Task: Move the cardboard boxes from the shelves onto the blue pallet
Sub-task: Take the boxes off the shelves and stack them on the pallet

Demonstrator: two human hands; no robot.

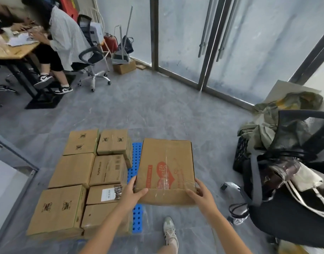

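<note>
Grip of left hand (133, 194) and right hand (201, 195) clamps carton (166, 162); stacked boxes (75, 171) crowd pallet (137, 154).

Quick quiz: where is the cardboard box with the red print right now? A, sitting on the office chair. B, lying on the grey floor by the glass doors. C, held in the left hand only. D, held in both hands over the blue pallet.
D: the left hand and right hand each grip a near corner of the box with red print, above the bare strip of the blue pallet beside the stacked boxes.
</note>
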